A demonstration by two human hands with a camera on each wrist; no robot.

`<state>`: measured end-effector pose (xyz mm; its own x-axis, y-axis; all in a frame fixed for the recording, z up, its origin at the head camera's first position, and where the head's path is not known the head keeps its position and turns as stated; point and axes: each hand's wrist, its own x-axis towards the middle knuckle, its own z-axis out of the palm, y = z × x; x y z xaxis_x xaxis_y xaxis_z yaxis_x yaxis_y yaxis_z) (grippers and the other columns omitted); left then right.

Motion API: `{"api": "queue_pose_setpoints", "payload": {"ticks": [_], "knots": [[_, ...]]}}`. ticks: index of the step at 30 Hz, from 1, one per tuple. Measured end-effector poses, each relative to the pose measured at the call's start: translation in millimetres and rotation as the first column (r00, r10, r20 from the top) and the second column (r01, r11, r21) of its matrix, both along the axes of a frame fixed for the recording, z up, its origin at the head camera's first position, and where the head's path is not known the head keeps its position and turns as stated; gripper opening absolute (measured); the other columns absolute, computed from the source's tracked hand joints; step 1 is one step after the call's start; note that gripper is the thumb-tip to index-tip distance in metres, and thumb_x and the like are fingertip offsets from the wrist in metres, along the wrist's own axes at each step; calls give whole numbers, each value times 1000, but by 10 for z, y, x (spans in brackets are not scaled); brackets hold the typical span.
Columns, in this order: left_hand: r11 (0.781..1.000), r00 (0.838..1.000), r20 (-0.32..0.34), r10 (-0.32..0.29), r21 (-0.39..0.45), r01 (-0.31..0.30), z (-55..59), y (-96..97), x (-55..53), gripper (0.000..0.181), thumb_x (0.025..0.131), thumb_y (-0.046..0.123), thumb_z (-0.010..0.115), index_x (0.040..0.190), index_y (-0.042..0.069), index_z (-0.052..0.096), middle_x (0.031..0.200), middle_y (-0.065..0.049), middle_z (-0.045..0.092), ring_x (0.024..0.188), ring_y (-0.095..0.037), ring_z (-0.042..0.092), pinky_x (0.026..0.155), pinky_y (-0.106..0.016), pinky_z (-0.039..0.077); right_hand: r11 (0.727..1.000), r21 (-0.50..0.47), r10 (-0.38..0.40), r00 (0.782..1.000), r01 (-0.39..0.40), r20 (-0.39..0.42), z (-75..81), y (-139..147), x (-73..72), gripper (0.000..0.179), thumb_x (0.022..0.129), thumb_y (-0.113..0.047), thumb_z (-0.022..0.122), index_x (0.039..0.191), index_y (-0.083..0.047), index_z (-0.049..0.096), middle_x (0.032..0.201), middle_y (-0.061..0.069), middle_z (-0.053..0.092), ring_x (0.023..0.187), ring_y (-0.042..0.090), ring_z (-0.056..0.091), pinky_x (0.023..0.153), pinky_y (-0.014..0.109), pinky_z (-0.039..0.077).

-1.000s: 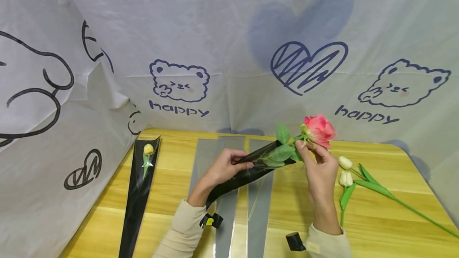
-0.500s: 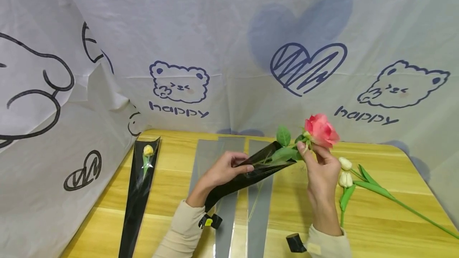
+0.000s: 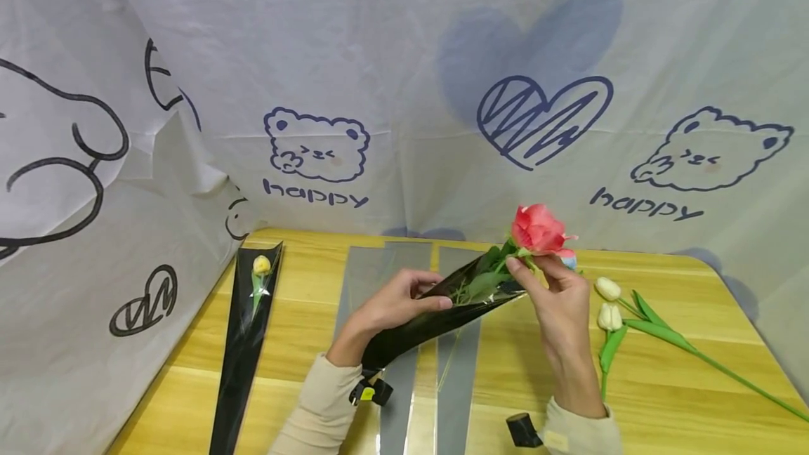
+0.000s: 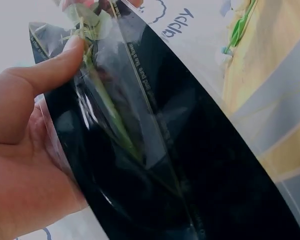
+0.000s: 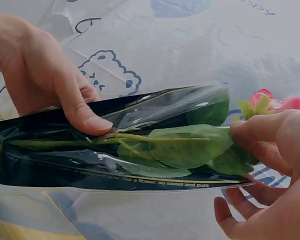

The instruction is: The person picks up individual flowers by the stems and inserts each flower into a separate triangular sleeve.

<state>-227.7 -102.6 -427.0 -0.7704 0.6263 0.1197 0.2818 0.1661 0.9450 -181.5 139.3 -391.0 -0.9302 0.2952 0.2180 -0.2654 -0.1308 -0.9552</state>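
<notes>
A pink artificial rose (image 3: 538, 229) has its stem and leaves (image 5: 185, 147) inside a black flower sleeve (image 3: 411, 328) with a clear front. The bloom stands out beyond the sleeve's wide mouth. My left hand (image 3: 395, 300) grips the sleeve, thumb across the clear front and fingers behind. In the left wrist view the green stem (image 4: 107, 102) shows through the film under printed gold lettering. My right hand (image 3: 559, 300) pinches the stem just below the bloom, at the sleeve's mouth; in the right wrist view its other fingers are loosely bent.
Left on the wooden table (image 3: 303, 343) lies another black sleeve (image 3: 240, 357) with a yellow tulip (image 3: 261, 265). Grey-looking flat sleeves (image 3: 455, 371) lie under my hands. Two white tulips (image 3: 609, 316) with green stems lie at the right. A white cloth with drawings (image 3: 404, 90) hangs behind.
My right hand has moved the rose left and down, deeper into the sleeve. The leaves that stuck out of the mouth are now mostly inside. My left hand keeps its grip.
</notes>
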Motion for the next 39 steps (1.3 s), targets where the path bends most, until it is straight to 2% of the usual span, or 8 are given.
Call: {"api": "queue_pose_setpoints", "payload": {"ticks": [4, 10, 14, 20, 27, 33, 37, 39], "knots": [[1000, 1000, -1, -18, 16, 18, 19, 13, 18, 21, 99, 6, 68, 117, -5, 70, 95, -9, 73, 71, -18, 58, 64, -24, 47, 999, 19, 45, 999, -46, 27, -11, -6, 3, 32, 90, 2, 77, 118, 14, 69, 118, -2, 70, 129, 17, 55, 98, 23, 49], [1000, 1000, -11, -25, 16, 25, 38, 11, 31, 23, 99, 6, 69, 120, -3, 69, 98, -7, 72, 78, -18, 61, 71, -30, 51, 995, 26, 93, 994, -94, 51, -26, -18, 0, 32, 90, 2, 77, 118, 13, 70, 127, 2, 66, 129, 18, 55, 96, 23, 50], [1000, 1000, -27, 15, -8, -15, 36, 9, 26, 25, 99, 9, 69, 122, -3, 68, 103, -7, 70, 84, -13, 60, 78, -30, 51, 998, -6, 66, 997, -66, 32, -27, -11, 8, 29, 89, 3, 77, 116, 13, 71, 127, 4, 65, 132, 16, 51, 99, 22, 48], [996, 996, 6, 84, 11, -84, 55, 13, 42, 27, 101, 11, 67, 125, -1, 69, 103, -7, 70, 81, -11, 58, 73, -24, 47, 996, -38, 79, 997, -78, 19, -34, 3, 14, 24, 88, 6, 77, 111, 10, 75, 130, 5, 63, 136, 17, 46, 100, 23, 47], [996, 997, 25, 71, 59, -73, 61, 77, 69, 26, 100, 8, 68, 123, -4, 69, 101, -9, 71, 80, -10, 61, 70, -24, 49, 988, 55, 136, 987, -141, 88, -34, 4, 21, 36, 88, 0, 80, 121, 10, 71, 131, 0, 64, 136, 18, 49, 101, 23, 46], [996, 998, 24, 61, 65, -63, 47, 132, 88, 27, 98, 4, 69, 123, -6, 67, 103, -13, 72, 81, -8, 64, 72, -23, 51, 982, 126, 127, 984, -142, 121, -33, -1, 22, 39, 88, 0, 80, 122, 14, 68, 117, -9, 70, 128, 15, 53, 96, 21, 48], [992, 997, 35, 73, 97, -76, 21, 154, 78, 22, 97, 2, 68, 117, -8, 68, 95, -7, 71, 78, -8, 63, 70, -22, 50, 970, 196, 108, 978, -143, 179, -24, 0, 14, 37, 91, -6, 78, 122, 12, 68, 120, -3, 69, 117, 11, 55, 88, 19, 50], [989, 995, 37, 94, 112, -97, 6, 149, 61, 21, 97, 2, 69, 115, -8, 68, 92, -3, 70, 77, -8, 62, 69, -23, 49, 969, 182, 128, 970, -167, 207, -7, 15, 10, 40, 93, -9, 76, 126, 12, 66, 123, 2, 67, 110, 8, 61, 84, 22, 53]]}}
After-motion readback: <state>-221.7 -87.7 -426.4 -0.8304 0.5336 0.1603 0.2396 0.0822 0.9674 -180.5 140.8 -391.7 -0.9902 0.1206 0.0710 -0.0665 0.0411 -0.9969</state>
